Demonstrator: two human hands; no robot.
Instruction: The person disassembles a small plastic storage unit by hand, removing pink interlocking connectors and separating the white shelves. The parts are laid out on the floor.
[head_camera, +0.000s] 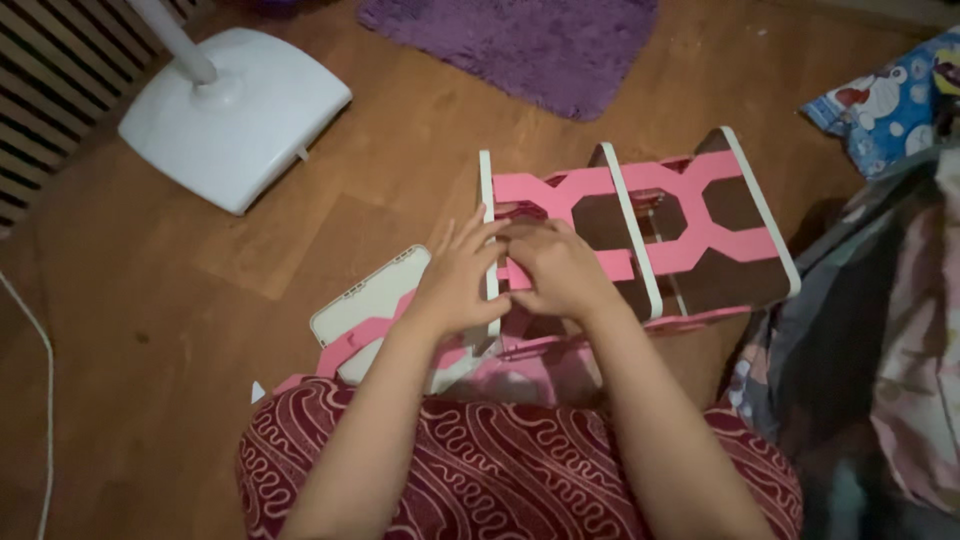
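Pink-and-white shelf rack lay on its side on the wooden floor, just in front of our knees. At far left stood a white fan base, well apart. A loose white panel lay beside our left hand, whose spread fingers pressed the rack's end board. Our right hand curled over a pink lattice strip, seemingly pinching it. We judged the strip could snap or slip from its slot if pushed crookedly. The joint itself was hidden under both hands, and dim light blurred it.
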